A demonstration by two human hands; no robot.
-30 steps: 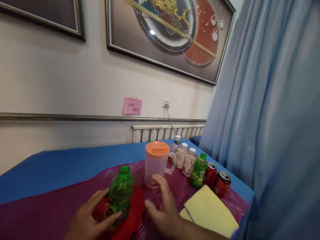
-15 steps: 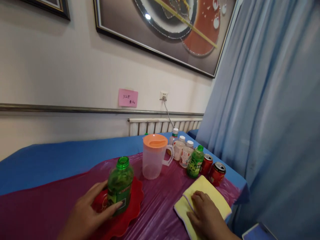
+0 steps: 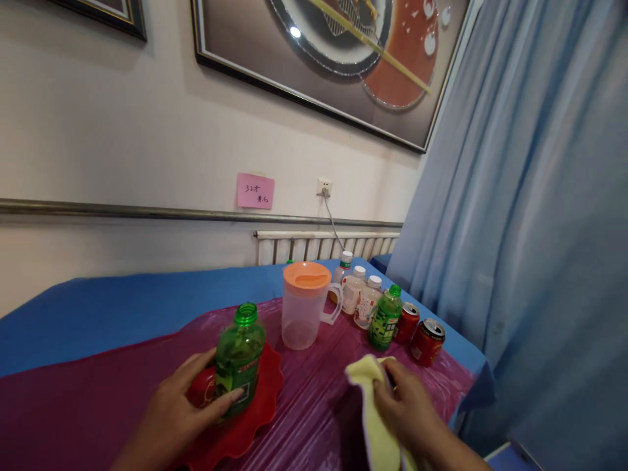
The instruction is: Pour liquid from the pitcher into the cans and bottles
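My left hand (image 3: 184, 405) is wrapped round a green plastic bottle (image 3: 240, 366) with no cap on its neck. The bottle is upright over a red scalloped plate (image 3: 265, 399); whether its base touches the plate I cannot tell. A red rounded thing (image 3: 201, 387) shows behind my fingers. On the right, my right hand (image 3: 405, 399) grips a yellow cloth (image 3: 375, 412), bunched at the top and hanging down, lifted off the table. Between the hands and farther back stands a clear pitcher (image 3: 300, 320) with an orange lid.
Right of the pitcher stand several bottles with white caps (image 3: 367, 304), another green bottle (image 3: 385, 320) and two red cans (image 3: 426, 343). Purple plastic sheeting (image 3: 304, 386) lies over a blue tablecloth (image 3: 147, 291). A blue curtain (image 3: 530, 229) hangs at the right.
My right hand has closed on the yellow cloth and picked it up from the table, where it lay flat. My left hand keeps its hold on the green bottle.
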